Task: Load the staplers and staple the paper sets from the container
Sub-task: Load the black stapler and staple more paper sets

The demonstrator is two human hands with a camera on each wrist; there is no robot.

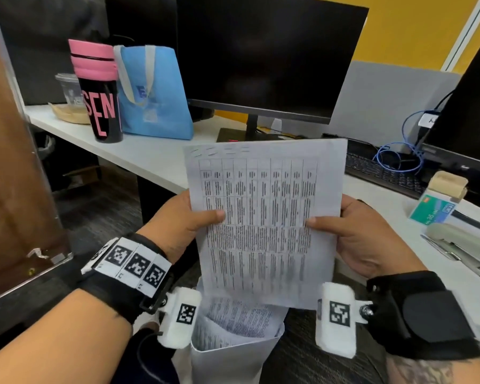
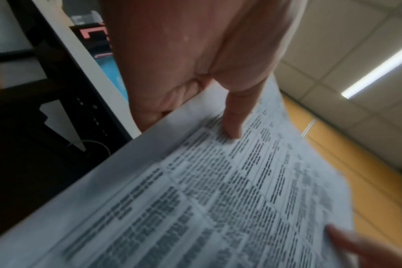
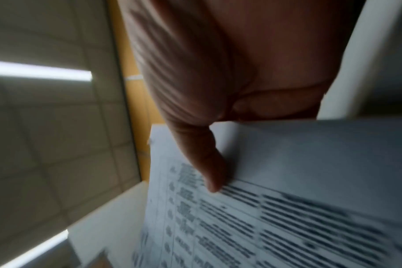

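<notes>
A paper set (image 1: 263, 217) printed with a dense table is held up in front of me, above the desk edge. My left hand (image 1: 183, 225) pinches its left edge, thumb on the front. My right hand (image 1: 352, 234) pinches its right edge the same way. In the left wrist view the thumb presses on the paper set (image 2: 218, 199); the right wrist view shows the right thumb on the paper set (image 3: 287, 208). Below my hands a white container (image 1: 227, 353) holds more printed sheets. A grey stapler (image 1: 460, 242) lies on the desk at the right, beside a green staple box (image 1: 432, 209).
On the white desk (image 1: 150, 159) stand a monitor (image 1: 263, 56), a pink-and-black tumbler (image 1: 99, 90) and a blue bag (image 1: 155, 95). A keyboard (image 1: 385, 173) with a blue cable and a second monitor (image 1: 466, 120) are at the right.
</notes>
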